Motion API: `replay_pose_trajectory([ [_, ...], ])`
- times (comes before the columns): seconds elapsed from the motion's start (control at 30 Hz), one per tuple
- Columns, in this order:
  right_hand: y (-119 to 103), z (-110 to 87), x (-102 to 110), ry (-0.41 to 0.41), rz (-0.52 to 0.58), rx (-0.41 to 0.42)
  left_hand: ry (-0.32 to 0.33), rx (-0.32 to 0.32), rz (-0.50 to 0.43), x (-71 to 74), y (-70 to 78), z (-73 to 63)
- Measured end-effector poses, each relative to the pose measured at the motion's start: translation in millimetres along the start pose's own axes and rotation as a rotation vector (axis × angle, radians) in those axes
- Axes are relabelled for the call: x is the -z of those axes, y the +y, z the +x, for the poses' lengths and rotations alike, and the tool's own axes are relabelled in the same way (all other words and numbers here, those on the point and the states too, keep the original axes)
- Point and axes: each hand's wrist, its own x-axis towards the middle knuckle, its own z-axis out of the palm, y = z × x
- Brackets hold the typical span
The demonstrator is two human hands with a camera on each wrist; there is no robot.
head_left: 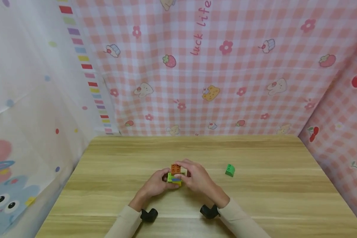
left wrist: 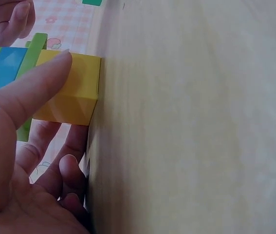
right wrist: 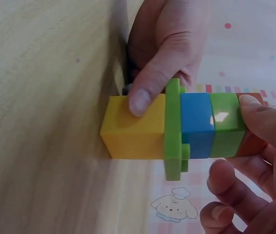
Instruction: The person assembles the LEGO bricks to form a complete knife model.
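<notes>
A stack of toy building bricks stands on the table between both hands. At its base is a yellow brick (right wrist: 135, 134), topped by a wider, thin light green plate (right wrist: 173, 131). Above these come a blue brick (right wrist: 196, 124), a green brick (right wrist: 226, 126) and an orange-brown brick (head_left: 176, 169) at the top. My left hand (head_left: 156, 182) grips the yellow brick, its thumb lying across one face. With thumb and fingers, my right hand (head_left: 197, 177) pinches the orange-brown brick.
A separate green brick (head_left: 230, 170) with a curved side lies to the right on the wooden table (head_left: 122, 155). A pink checked cloth (head_left: 250, 76) hangs behind the table. Black wrist devices (head_left: 149, 215) are worn at both cuffs.
</notes>
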Motion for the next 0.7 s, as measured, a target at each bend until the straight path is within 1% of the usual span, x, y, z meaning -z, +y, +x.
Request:
replay_pose_trajectory([
  [0.23, -4, 0.4, 4, -0.018, -0.028, -0.012, -0.006, -0.005, -0.017, 0.1, 0.9, 0.5],
  [0.43, -3, -0.3, 6, -0.040, -0.045, 0.012, 0.000, 0.000, -0.001, 0.5, 1.4, -0.2],
  [0.6, -2, -4.2, 11, -0.066, -0.015, 0.006, 0.001, 0.000, -0.004, 0.1, 0.8, -1.0],
  [0.7, 0, -8.0, 19, -0.060, 0.010, -0.013, 0.001, -0.002, -0.015, -0.5, -0.5, -0.4],
])
